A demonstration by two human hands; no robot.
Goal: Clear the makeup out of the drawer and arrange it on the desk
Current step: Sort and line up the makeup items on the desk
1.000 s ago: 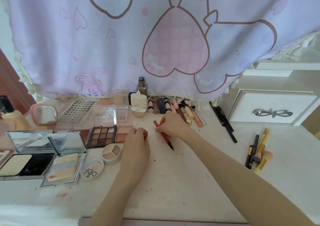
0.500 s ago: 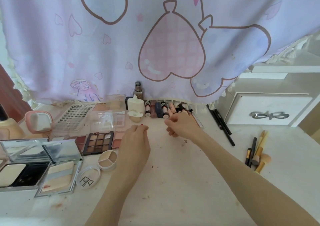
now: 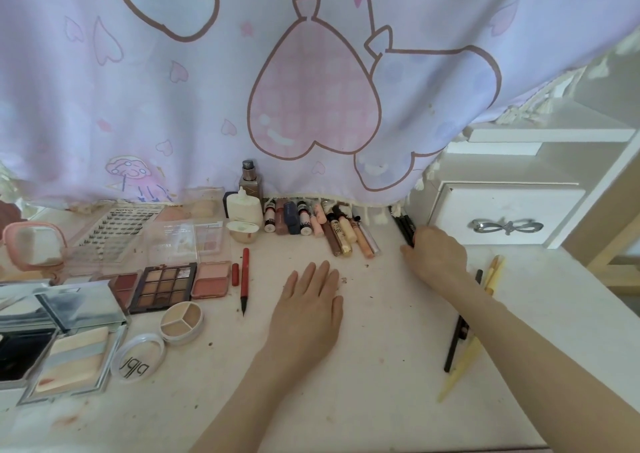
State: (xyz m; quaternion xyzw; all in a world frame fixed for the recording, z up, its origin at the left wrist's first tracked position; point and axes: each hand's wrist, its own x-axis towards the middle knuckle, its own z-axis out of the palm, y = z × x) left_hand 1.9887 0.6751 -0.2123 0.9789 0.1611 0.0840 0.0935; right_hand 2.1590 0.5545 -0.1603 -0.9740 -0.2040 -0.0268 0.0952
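Your right hand (image 3: 437, 252) had curled over the black pencils (image 3: 403, 224) beside the drawer unit (image 3: 502, 215) — whether it gripped them I cannot tell — while your left hand (image 3: 308, 305) lay flat and empty on the desk (image 3: 363, 383) — you needed to pinch them together and lay them parallel.

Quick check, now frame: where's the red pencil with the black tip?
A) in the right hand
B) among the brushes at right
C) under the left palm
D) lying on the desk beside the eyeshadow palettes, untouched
D: the red pencil with the black tip lies free on the white desk, right of the brown nine-pan eyeshadow palette; the left hand rests flat apart from it, and the right hand is at the black pencils.
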